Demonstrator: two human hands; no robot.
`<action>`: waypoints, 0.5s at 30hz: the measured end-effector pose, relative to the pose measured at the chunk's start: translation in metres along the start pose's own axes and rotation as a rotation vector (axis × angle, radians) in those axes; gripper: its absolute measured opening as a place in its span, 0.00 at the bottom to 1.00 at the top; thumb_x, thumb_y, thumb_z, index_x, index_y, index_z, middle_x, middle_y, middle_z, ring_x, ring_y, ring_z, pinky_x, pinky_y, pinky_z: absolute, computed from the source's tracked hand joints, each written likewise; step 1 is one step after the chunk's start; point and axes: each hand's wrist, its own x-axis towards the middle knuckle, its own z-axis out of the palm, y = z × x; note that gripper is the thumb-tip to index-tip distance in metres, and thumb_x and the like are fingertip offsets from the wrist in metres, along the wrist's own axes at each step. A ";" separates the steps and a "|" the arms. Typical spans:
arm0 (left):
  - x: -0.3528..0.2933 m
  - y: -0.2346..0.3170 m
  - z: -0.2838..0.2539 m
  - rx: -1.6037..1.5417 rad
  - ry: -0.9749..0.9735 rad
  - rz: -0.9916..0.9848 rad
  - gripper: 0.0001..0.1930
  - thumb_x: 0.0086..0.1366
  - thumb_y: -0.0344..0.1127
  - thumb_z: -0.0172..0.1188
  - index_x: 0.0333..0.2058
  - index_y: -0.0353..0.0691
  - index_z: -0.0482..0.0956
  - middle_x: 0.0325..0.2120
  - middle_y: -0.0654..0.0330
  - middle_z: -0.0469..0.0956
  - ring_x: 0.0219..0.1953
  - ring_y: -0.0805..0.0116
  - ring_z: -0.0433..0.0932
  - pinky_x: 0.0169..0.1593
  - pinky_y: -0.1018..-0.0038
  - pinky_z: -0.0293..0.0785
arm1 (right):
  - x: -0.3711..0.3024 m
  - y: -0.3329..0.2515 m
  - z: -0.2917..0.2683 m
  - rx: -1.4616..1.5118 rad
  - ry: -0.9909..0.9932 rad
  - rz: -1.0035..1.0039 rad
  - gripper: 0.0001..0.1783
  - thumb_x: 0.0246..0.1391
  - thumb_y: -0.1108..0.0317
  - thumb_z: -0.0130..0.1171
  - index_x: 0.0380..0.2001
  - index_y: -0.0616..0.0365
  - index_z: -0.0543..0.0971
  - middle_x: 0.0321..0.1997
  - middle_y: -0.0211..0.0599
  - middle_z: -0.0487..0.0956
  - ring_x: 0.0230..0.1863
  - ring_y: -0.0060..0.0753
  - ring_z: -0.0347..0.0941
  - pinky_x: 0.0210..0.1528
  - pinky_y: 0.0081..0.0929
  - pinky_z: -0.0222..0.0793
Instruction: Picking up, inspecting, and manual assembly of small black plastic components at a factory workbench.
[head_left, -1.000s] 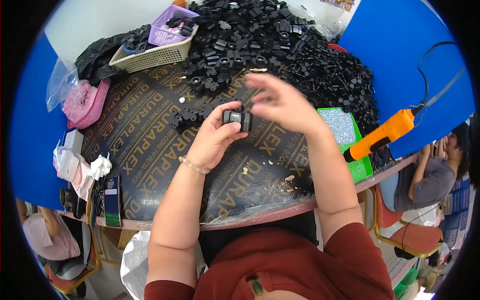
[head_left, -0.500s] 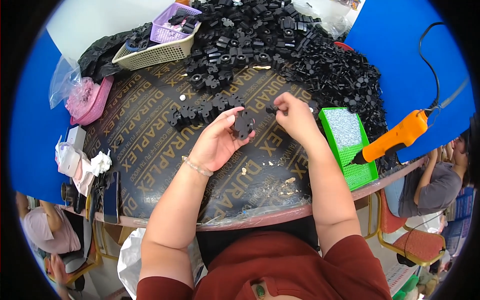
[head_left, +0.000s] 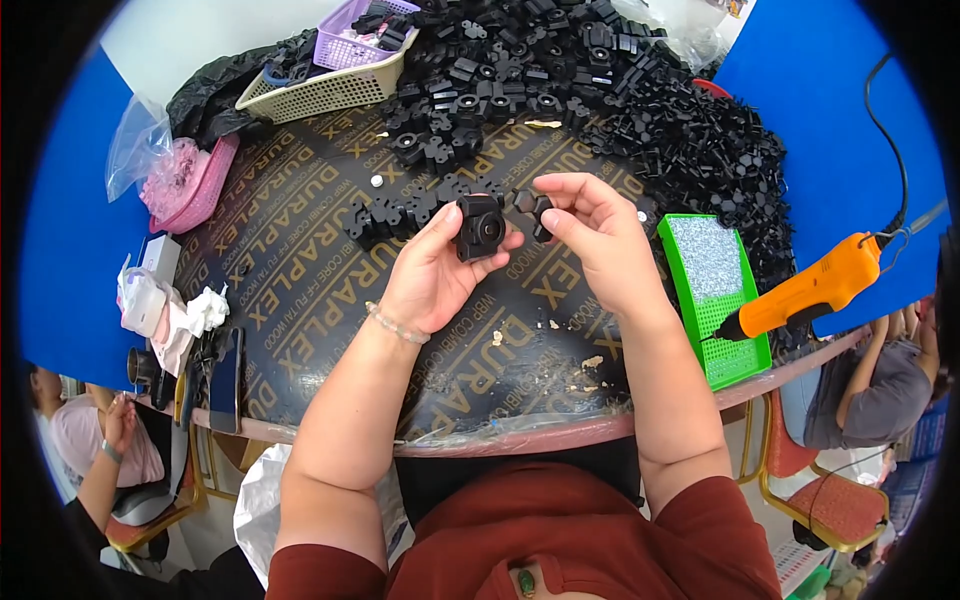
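Between the thumb and fingers of my left hand [head_left: 432,275] is a black plastic housing [head_left: 482,228] with a round opening facing up. Close to its right side, my right hand [head_left: 598,240] pinches small black hexagonal pieces [head_left: 532,207] between thumb and fingers. The small pieces and the housing look slightly apart. Just beyond my left hand, a row of similar black parts [head_left: 385,218] stands on the dark printed tabletop [head_left: 330,330]; the held housing overlaps its right end.
Black parts [head_left: 500,75] heap at the back, small black pieces [head_left: 690,140] at back right. An orange electric screwdriver [head_left: 810,290] points into a green tray [head_left: 715,375] of screws. Left are a pink basket [head_left: 205,185], phone [head_left: 228,380] and tissues [head_left: 205,310]; a beige basket [head_left: 310,100] stands behind.
My right hand has come left toward the housing, bringing small black pieces. My left hand has turned the housing so its round opening shows.
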 end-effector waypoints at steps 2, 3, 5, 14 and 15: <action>0.000 0.000 0.004 -0.031 -0.031 0.001 0.19 0.74 0.42 0.50 0.56 0.36 0.69 0.48 0.49 0.76 0.49 0.56 0.78 0.52 0.67 0.79 | 0.000 -0.001 -0.002 0.110 0.012 0.080 0.12 0.58 0.78 0.56 0.46 0.62 0.79 0.40 0.32 0.80 0.42 0.20 0.75 0.46 0.21 0.72; 0.000 0.000 0.005 -0.063 -0.062 0.002 0.19 0.74 0.43 0.50 0.55 0.36 0.69 0.48 0.49 0.76 0.49 0.56 0.79 0.51 0.67 0.80 | 0.000 0.001 -0.004 0.164 -0.026 0.104 0.12 0.58 0.78 0.56 0.46 0.62 0.79 0.41 0.32 0.81 0.42 0.20 0.76 0.46 0.21 0.72; 0.000 -0.002 0.002 -0.029 -0.084 0.013 0.19 0.74 0.43 0.49 0.55 0.36 0.70 0.48 0.49 0.76 0.50 0.56 0.79 0.51 0.67 0.80 | 0.000 0.002 -0.006 0.221 -0.067 0.126 0.13 0.58 0.79 0.55 0.46 0.62 0.79 0.41 0.32 0.81 0.43 0.21 0.76 0.46 0.22 0.72; -0.001 -0.001 0.001 0.049 -0.063 0.092 0.16 0.74 0.45 0.49 0.51 0.41 0.73 0.46 0.58 0.78 0.48 0.66 0.78 0.52 0.70 0.76 | -0.004 0.003 0.003 0.109 -0.121 0.032 0.13 0.59 0.77 0.57 0.47 0.62 0.78 0.42 0.33 0.81 0.42 0.20 0.76 0.45 0.20 0.72; -0.001 -0.002 0.003 0.048 -0.064 0.093 0.16 0.74 0.45 0.49 0.52 0.41 0.72 0.46 0.59 0.78 0.48 0.66 0.77 0.52 0.70 0.75 | -0.004 0.005 0.003 0.237 -0.099 0.091 0.13 0.59 0.76 0.58 0.47 0.62 0.78 0.41 0.33 0.81 0.41 0.20 0.76 0.44 0.21 0.73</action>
